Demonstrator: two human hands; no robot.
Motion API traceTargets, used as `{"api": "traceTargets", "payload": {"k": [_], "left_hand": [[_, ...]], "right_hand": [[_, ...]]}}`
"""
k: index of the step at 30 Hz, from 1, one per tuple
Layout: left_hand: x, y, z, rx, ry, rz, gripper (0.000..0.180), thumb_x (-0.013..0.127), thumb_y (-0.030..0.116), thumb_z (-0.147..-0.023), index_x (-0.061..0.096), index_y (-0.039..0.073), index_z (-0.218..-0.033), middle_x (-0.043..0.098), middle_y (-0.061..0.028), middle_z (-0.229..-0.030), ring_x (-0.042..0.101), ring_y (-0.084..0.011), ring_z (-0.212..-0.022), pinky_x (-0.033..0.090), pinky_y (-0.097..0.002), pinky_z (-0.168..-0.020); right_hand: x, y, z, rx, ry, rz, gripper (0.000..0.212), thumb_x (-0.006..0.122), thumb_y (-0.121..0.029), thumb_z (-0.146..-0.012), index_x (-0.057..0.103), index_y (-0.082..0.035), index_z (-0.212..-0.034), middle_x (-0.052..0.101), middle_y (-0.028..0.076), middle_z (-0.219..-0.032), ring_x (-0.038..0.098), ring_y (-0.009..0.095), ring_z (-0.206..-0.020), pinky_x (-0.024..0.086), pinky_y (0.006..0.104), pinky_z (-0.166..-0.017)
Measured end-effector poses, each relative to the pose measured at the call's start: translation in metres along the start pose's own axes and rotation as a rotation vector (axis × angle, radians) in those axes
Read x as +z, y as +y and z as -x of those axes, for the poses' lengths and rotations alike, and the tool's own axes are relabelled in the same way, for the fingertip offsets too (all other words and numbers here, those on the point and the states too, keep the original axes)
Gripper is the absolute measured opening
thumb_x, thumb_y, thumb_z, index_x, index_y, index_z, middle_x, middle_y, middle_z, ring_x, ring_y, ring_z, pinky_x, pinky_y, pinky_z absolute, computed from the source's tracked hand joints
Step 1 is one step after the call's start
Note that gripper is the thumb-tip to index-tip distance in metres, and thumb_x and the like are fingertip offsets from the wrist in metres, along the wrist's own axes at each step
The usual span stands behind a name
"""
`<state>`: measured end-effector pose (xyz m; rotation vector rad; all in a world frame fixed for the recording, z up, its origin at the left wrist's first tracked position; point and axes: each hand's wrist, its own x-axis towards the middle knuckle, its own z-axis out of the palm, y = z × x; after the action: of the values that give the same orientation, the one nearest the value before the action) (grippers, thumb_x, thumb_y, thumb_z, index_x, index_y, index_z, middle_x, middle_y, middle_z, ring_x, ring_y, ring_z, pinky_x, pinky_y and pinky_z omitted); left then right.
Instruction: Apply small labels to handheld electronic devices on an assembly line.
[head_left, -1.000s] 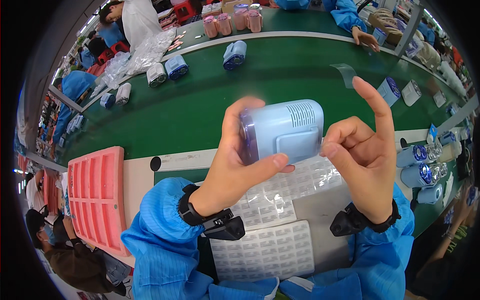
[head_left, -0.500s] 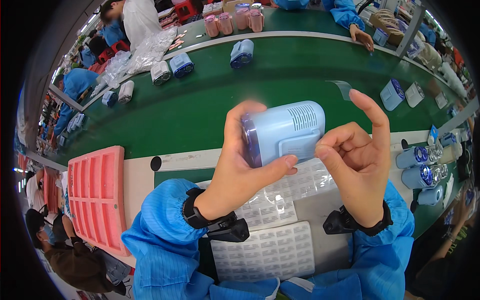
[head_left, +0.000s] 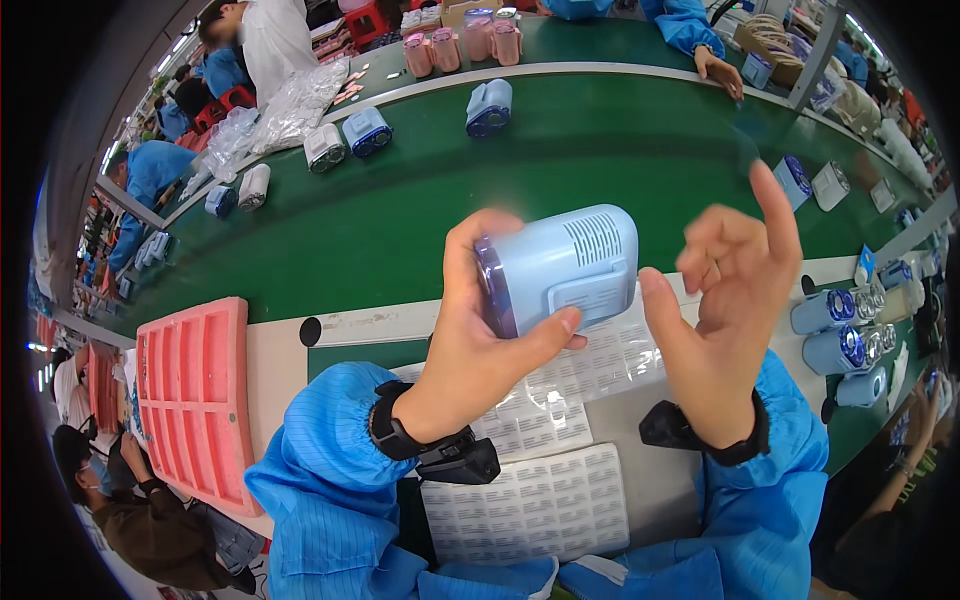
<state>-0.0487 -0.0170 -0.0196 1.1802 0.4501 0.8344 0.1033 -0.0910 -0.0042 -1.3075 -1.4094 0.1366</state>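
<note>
My left hand is closed around a light blue plastic device with vent slots and a dark purple-blue end, tilted above the work surface. The thumb presses beside a raised rectangular panel on its side. To the right of the device and apart from it, my right hand is raised, thumb and fingers spread, slightly blurred. A faint, smeared piece of clear film shows by its index fingertip. Below the hands lie sheets of small printed labels, some with a glossy surface.
A green conveyor belt crosses ahead, carrying blue devices and white ones. A pink compartment tray lies at left. Several devices stand at right. A co-worker's hand rests at the far edge.
My right hand has drawn away from the device's panel and opened, moving right. The clear film has moved right with the index finger. The devices on the belt have shifted slightly right.
</note>
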Motion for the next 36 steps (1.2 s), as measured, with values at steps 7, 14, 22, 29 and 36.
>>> {"api": "traceTargets", "payload": {"k": [7,14,22,29,36], "left_hand": [[-0.027,0.002,-0.050,-0.310,-0.223,-0.207,0.064,0.057,0.038,-0.081,0.024,0.017,-0.131,0.039,-0.0168,-0.121,0.046,-0.0290,-0.110,0.048,-0.0431,-0.078],[-0.108,-0.068,-0.216,0.422,0.391,-1.685,0.083,0.072,0.038,-0.064,0.030,0.008,-0.129,0.042,-0.0248,-0.120,0.043,-0.0394,-0.111,0.038,-0.0442,-0.091],[-0.154,-0.063,-0.259,0.213,0.228,-1.137,0.061,0.062,0.036,-0.072,0.040,0.006,-0.120,0.046,-0.0175,-0.119,0.048,-0.0287,-0.109,0.042,-0.0489,-0.084],[-0.096,-0.003,-0.158,-0.016,0.062,0.157,0.041,0.043,0.030,-0.088,0.040,0.003,-0.118,0.046,-0.0127,-0.115,0.049,-0.0278,-0.106,0.047,-0.0456,-0.082],[-0.039,0.024,-0.065,-0.034,-0.086,0.074,0.042,0.042,0.027,-0.089,0.027,0.012,-0.125,0.039,-0.0101,-0.119,0.049,-0.0277,-0.104,0.050,-0.0443,-0.075]], "right_hand": [[-0.017,0.046,-0.034,0.532,-0.403,-0.459,0.094,0.071,-0.006,-0.067,0.011,-0.013,-0.139,0.050,0.010,-0.101,0.050,0.017,-0.090,0.041,0.0261,-0.079],[-0.012,0.161,-0.069,0.546,-0.025,-0.065,0.086,0.067,-0.015,-0.075,0.010,-0.013,-0.139,0.045,0.021,-0.115,0.049,0.022,-0.100,0.040,0.0316,-0.084],[-0.011,0.221,-0.072,0.463,0.212,0.035,0.075,0.063,-0.018,-0.079,0.015,-0.013,-0.138,0.039,0.022,-0.121,0.047,0.026,-0.102,0.036,0.0328,-0.090],[-0.005,0.113,-0.087,0.251,0.070,-0.367,0.026,0.057,-0.015,-0.083,0.053,-0.002,-0.106,0.056,0.009,-0.102,0.052,0.013,-0.092,0.040,0.0240,-0.079],[0.011,0.018,-0.064,0.377,-0.351,-0.554,0.009,0.058,-0.010,-0.082,0.056,-0.001,-0.083,0.058,0.002,-0.080,0.053,0.007,-0.069,0.040,0.0184,-0.062]]}}
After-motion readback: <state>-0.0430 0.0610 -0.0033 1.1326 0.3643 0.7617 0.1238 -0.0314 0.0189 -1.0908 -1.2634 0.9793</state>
